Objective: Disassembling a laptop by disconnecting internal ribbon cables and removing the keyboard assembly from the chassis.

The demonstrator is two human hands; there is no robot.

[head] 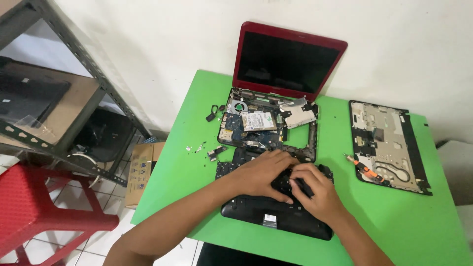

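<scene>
A black laptop keyboard panel (256, 213) lies at the near edge of the green table (197, 162). My left hand (261, 170) rests on its upper middle, fingers curled down onto it. My right hand (313, 189) presses beside it, fingertips pinching at a dark part on the panel; what they grip is hidden. Just beyond my hands sits an opened red laptop (268, 123) with its circuit board, fan and wireless card bare, its screen (286, 61) upright against the wall.
A detached laptop cover (389, 143) lies at the right, an orange-handled screwdriver (362, 168) across its near corner. Small screws and black bits (213, 114) are scattered left of the laptop. A metal shelf (64, 98), a red stool (34, 207) and a cardboard box (140, 170) stand left.
</scene>
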